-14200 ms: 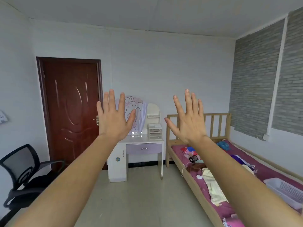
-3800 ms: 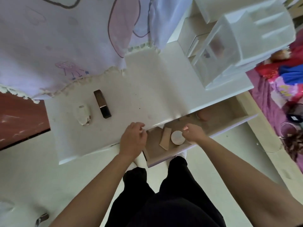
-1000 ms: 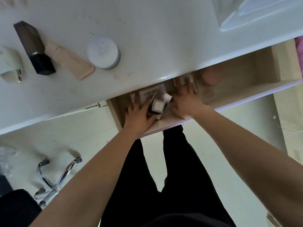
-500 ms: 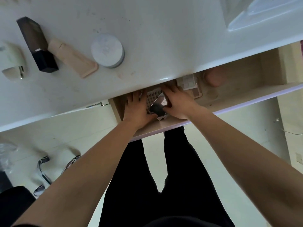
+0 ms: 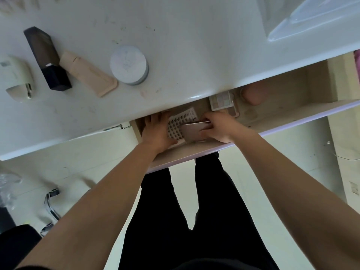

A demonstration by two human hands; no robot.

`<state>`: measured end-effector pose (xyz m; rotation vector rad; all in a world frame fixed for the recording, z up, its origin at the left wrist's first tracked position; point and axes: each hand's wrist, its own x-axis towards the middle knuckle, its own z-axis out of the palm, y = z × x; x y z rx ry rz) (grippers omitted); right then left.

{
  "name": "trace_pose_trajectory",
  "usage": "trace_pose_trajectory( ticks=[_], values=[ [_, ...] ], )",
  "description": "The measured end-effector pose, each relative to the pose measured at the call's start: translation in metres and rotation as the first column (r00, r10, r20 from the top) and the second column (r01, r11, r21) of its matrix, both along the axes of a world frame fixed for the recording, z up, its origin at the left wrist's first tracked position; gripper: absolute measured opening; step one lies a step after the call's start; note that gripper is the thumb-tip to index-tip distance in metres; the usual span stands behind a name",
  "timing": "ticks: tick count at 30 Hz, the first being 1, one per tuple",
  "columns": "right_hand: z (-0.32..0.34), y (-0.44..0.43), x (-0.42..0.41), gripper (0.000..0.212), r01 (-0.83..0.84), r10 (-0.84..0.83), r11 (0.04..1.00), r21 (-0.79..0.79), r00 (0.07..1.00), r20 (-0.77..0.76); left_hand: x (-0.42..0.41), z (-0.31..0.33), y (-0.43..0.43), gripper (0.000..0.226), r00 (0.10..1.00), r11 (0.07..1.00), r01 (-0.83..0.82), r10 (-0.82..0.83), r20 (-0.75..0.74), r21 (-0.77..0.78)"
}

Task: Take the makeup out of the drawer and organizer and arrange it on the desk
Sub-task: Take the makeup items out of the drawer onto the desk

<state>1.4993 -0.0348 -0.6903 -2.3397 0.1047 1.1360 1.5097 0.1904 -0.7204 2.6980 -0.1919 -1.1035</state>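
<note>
Pale wood lines the open drawer [image 5: 282, 106], whose lilac front juts out beneath the white desk [image 5: 194, 45]. Both hands are inside its left end, near each other but apart. The right hand [image 5: 219, 127] has its fingers curled around a flat mauve case [image 5: 191, 131]. The case lies with its long axis across the drawer, roughly along the front panel, and its free end points toward the left hand [image 5: 155, 131]. That hand lies flat with straight, slightly spread fingers, touching the left edge of a white card with rows of small dark pieces [image 5: 175, 124]. The card slants, its long axis running from near-left to far-right, and the case overlaps its near right part.

Further right in the drawer an eyeshadow palette [image 5: 222, 100] of pale squares lies flat, partly under the desk edge, with a pink puff [image 5: 253, 95] just beside it. On the desk a round white jar [image 5: 128, 64], a beige tube [image 5: 87, 76] and a dark bottle [image 5: 46, 55] lie in a row. Tube and bottle run parallel, the tube's crimped end and the bottle's black cap toward the near edge. A cream object with a metal clip [image 5: 17, 76] rests at far left.
</note>
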Motion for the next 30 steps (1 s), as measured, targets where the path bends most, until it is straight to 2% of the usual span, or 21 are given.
trace_pose_trajectory(
  ticks=[2, 4, 6, 8, 10, 11, 13, 15, 17, 19, 21, 23, 24, 26, 30],
  values=[
    [0.012, -0.009, -0.002, 0.042, 0.014, -0.014, 1.0, 0.019, 0.999, 0.034, 0.005, -0.001, -0.003, 0.091, 1.0, 0.999, -0.007, 0.006, 0.028, 0.035],
    [0.026, -0.018, -0.008, 0.033, 0.137, -0.144, 0.985, 0.105, 0.988, 0.055, 0.009, -0.001, -0.006, 0.078, 0.999, 0.999, 0.025, -0.026, 0.04, 0.031],
    [0.038, -0.026, -0.013, 0.029, 0.374, -0.388, 0.892, 0.254, 0.922, 0.005, 0.007, 0.002, -0.008, 0.057, 0.995, 0.994, 0.092, -0.09, 0.03, -0.057],
    [0.052, -0.03, -0.014, 0.042, 0.516, -0.547, 0.776, 0.362, 0.837, -0.019, -0.003, 0.013, -0.006, 0.039, 0.99, 0.98, 0.124, -0.111, 0.092, -0.156],
    [0.064, -0.03, -0.009, 0.056, 0.621, -0.692, 0.633, 0.462, 0.722, -0.023, -0.016, 0.027, -0.002, 0.036, 0.975, 0.969, 0.139, -0.098, 0.198, -0.204],
    [0.069, -0.029, -0.006, 0.052, 0.667, -0.762, 0.545, 0.508, 0.647, -0.032, -0.02, 0.035, 0.001, 0.039, 0.971, 0.967, 0.108, -0.053, 0.232, -0.232],
    [0.077, -0.025, 0.005, 0.029, 0.738, -0.873, 0.357, 0.572, 0.481, -0.076, -0.024, 0.055, 0.008, 0.044, 0.957, 0.944, -0.042, 0.132, 0.26, -0.326],
    [0.082, -0.022, 0.018, 0.034, 0.78, -0.923, 0.213, 0.588, 0.358, -0.141, -0.023, 0.082, 0.013, 0.046, 0.887, 0.875, -0.184, 0.345, 0.308, -0.448],
    [0.082, -0.017, 0.032, 0.041, 0.791, -0.939, 0.136, 0.596, 0.296, -0.178, -0.01, 0.113, 0.016, 0.039, 0.763, 0.754, -0.281, 0.551, 0.338, -0.594],
    [0.083, -0.01, 0.047, 0.037, 0.782, -0.938, 0.105, 0.614, 0.283, -0.201, 0.015, 0.136, 0.02, 0.023, 0.629, 0.58, -0.346, 0.727, 0.277, -0.738],
    [0.083, 0.001, 0.062, 0.035, 0.773, -0.933, 0.118, 0.623, 0.301, -0.196, 0.048, 0.148, 0.027, 0.013, 0.514, 0.344, -0.403, 0.852, 0.101, -0.848],
    [0.083, 0.015, 0.075, 0.034, 0.767, -0.921, 0.156, 0.623, 0.34, -0.188, 0.083, 0.151, 0.033, 0.011, 0.386, 0.139, -0.485, 0.92, -0.069, -0.863],
    [0.082, 0.023, 0.081, 0.033, 0.766, -0.915, 0.171, 0.62, 0.357, -0.189, 0.1, 0.149, 0.035, 0.013, 0.323, 0.084, -0.539, 0.94, -0.114, -0.838],
    [0.08, 0.038, 0.088, 0.028, 0.756, -0.905, 0.198, 0.624, 0.386, -0.18, 0.133, 0.138, 0.043, 0.013, 0.261, 0.055, -0.637, 0.954, -0.149, -0.769],
    [0.073, 0.062, 0.095, 0.028, 0.735, -0.906, 0.279, 0.618, 0.414, -0.083, 0.168, 0.114, 0.064, 0.01, 0.293, 0.119, -0.722, 0.945, -0.146, -0.681]
  ],
)
